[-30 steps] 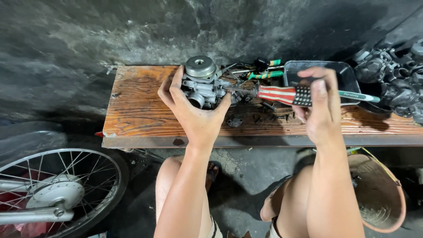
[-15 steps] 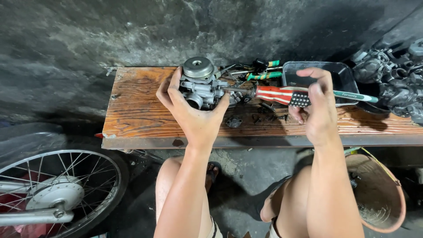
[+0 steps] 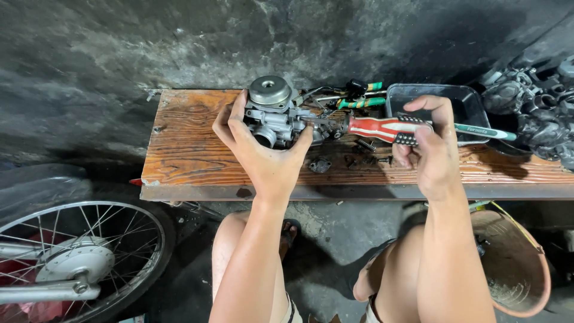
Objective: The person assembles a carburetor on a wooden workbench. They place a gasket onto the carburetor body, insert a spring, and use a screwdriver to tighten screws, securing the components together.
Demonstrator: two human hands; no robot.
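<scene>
The left hand [image 3: 263,152] grips a grey metal carburettor [image 3: 278,113] from below, thumb and fingers closed on its body, holding it just above the wooden table [image 3: 191,143]. The right hand [image 3: 433,146] is closed on the red-and-white handle of a screwdriver [image 3: 382,128], whose shaft lies level with its tip at the carburettor's right side. Small loose parts [image 3: 353,158] lie on the table between the hands. A dark tray [image 3: 463,96] stands behind the right hand. A spoked wheel [image 3: 78,257] is at lower left.
</scene>
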